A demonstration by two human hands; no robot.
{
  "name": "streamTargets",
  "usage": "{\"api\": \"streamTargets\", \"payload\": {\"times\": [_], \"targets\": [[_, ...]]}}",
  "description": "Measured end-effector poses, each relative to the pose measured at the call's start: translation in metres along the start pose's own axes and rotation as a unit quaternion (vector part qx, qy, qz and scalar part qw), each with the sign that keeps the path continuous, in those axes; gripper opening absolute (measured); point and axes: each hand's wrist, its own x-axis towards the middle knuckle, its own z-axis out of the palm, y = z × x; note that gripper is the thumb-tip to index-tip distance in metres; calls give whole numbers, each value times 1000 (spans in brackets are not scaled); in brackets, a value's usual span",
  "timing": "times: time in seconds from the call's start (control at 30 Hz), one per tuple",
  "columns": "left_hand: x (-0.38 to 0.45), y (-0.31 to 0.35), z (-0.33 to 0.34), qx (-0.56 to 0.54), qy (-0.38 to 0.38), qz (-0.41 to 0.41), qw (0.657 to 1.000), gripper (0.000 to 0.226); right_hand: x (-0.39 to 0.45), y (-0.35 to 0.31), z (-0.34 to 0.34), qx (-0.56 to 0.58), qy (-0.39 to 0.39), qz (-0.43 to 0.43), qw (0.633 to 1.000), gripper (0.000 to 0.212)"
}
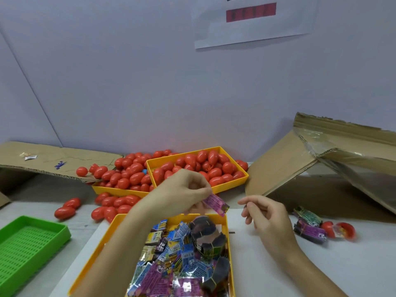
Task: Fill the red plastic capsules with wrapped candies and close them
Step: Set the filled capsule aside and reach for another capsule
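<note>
Above the far end of the near yellow tray (227, 236), my left hand (182, 189) pinches a purple wrapped candy (216, 205) by its upper end between thumb and fingertips, and the wrapper hangs tilted down toward the right. My right hand (267, 215) hovers just beside it, apart from the wrapper, with its fingers loosely curled and nothing held in them.

Under both hands I see the near yellow tray heaped with wrapped candies (175, 254) in blue, purple and yellow, along with a few dark banded bundles. To my right on the white tabletop (267, 271) lie two more purple candy bundles (308, 224), and touching them an opened red capsule (340, 229) whose two halves rest side by side.

Beyond my hands stand two more yellow trays (233, 185), both piled with closed red capsules (205, 163); more of them spill over between the trays and onto the tabletop in front, with two lying apart at the left (66, 209). A green perforated tray (32, 243) sits at my near left. Flattened cardboard (53, 159) lies at the far left, and a collapsed cardboard box (321, 163) leans at the right. On the wall behind hangs a sheet of paper (252, 24) with a red bar on it.
</note>
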Motion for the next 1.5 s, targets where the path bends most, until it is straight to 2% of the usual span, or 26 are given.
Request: {"api": "streamTargets", "payload": {"times": [0.13,0.2,0.27,0.5,0.67,0.8,0.97,1.2,1.33,1.5], "targets": [[13,-10,30,-19,15,-10,1000,20,-4,-11,1,85,-74,-9,994,32],[16,-13,38,-12,23,2,1000,19,-4,-13,5,96,-92,3,991,21],[17,-15,43,1,32,14,999,18,-4,-11,9,103,-69,25,992,9],[18,-16,47,-2,23,23,999,19,2,-2,5,147,-42,116,981,14],[19,-17,50,-14,23,30,999,17,3,-1,7,150,-54,121,980,13],[18,-16,50,7,5,78,997,18,3,-2,6,153,-72,110,979,30],[18,-16,52,27,3,82,996,20,4,1,5,178,-67,123,974,20],[18,-18,52,10,-4,81,997,15,5,-1,4,208,-76,130,967,24],[18,-17,53,17,17,81,996,12,4,0,3,203,-85,117,968,32],[20,-16,60,53,93,95,990,20,3,1,3,155,-93,97,979,30]]}}
